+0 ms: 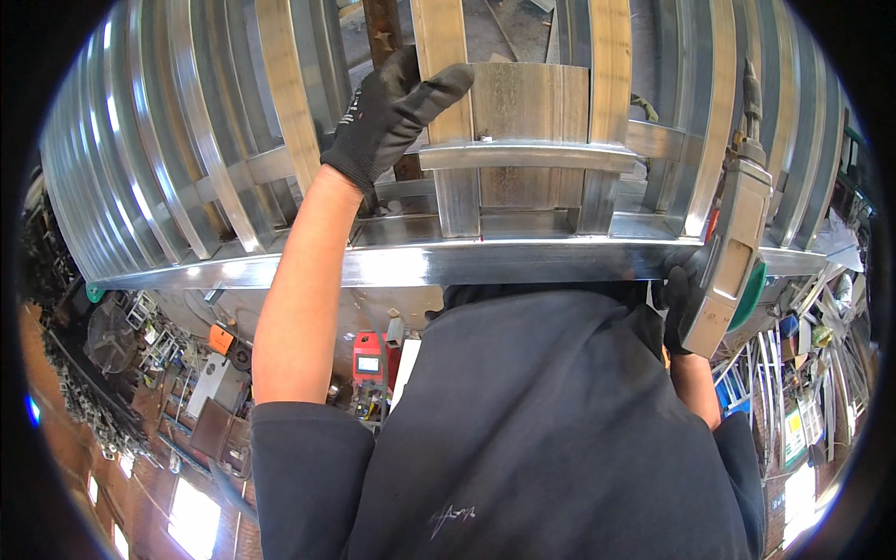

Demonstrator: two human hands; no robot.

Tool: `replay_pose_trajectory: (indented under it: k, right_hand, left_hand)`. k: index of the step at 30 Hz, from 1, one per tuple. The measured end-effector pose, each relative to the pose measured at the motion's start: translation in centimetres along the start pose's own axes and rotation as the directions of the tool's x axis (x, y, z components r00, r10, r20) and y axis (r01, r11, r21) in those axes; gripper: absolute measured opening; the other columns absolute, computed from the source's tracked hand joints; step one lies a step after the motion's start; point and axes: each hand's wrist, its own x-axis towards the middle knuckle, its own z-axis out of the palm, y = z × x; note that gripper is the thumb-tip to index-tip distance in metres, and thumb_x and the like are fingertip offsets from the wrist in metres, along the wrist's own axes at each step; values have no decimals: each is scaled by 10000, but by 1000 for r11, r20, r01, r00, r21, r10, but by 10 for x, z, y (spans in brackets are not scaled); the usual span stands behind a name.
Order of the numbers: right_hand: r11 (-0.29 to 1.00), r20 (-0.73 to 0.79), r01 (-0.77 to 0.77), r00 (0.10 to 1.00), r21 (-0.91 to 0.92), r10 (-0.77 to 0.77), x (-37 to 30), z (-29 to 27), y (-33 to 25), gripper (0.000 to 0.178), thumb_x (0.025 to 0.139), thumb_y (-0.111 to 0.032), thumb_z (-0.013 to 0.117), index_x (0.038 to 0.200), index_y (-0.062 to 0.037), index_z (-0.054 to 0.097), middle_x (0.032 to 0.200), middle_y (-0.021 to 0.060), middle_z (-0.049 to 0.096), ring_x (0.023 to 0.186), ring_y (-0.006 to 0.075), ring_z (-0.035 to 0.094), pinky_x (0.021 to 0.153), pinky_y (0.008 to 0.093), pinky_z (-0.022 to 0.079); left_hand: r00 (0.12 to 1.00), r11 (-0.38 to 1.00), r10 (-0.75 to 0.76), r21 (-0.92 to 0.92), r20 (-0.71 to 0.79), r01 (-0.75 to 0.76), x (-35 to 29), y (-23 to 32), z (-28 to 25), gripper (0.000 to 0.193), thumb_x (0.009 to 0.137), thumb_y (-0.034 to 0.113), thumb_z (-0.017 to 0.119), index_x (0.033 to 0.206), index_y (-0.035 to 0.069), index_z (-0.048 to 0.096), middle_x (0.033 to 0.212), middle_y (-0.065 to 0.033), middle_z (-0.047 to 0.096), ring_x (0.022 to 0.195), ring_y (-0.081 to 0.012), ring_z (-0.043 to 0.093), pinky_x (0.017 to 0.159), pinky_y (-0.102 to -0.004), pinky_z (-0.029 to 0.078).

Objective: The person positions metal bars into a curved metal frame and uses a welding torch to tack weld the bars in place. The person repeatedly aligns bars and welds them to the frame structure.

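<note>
My left hand (399, 112), in a black glove, is wrapped round an upright square metal bar (441, 42); its thumb lies across the bar's face, and part of the fingers is hidden. Just right of it, a flat metal plate (530, 101) sits between this bar and a second upright bar (610, 70). A short metal crosspiece (527, 156) runs across both bars in front of the plate. At the right, my gloved right hand (679, 303) holds a power tool (733, 247) with a long grey-beige body and a slim tip pointing away from me. The tool hides some of its fingers.
A long metal rail (401, 266) crosses in front of my body, with many upright bars (196, 140) beyond it. Below stand a red machine with a screen (370, 359) and a round fan (110, 336). Long metal pieces (770, 401) lean at the right.
</note>
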Motion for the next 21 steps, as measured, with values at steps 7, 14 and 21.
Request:
replay_pose_trajectory:
  k: [7,14,21]
  right_hand:
    - [787,-42,-187,965,588,260,-19,-9,80,412,982,-25,752,1379,-2,645,1114,109,732,1012,254,704,954,393,578]
    - [877,-184,287,907,-386,-378,3,2,36,567,927,53,797,1463,24,615,1153,98,754,988,193,732,876,346,614]
    - [805,-147,391,855,-446,-497,6,6,-2,369,926,35,801,1279,23,695,1061,99,745,918,219,729,844,357,598]
  left_hand:
    - [999,995,38,-95,7,-37,2,-4,2,437,1062,376,791,1348,51,731,1200,-25,784,1100,-114,710,1007,-308,577]
    - [993,990,110,-88,-34,-113,6,-7,6,625,1024,585,771,1275,14,724,1139,-122,800,1076,-181,732,953,-381,589]
    - [982,982,182,66,-56,-178,11,-16,4,640,1023,587,768,1277,1,721,1131,-158,818,1040,-207,770,946,-393,618]
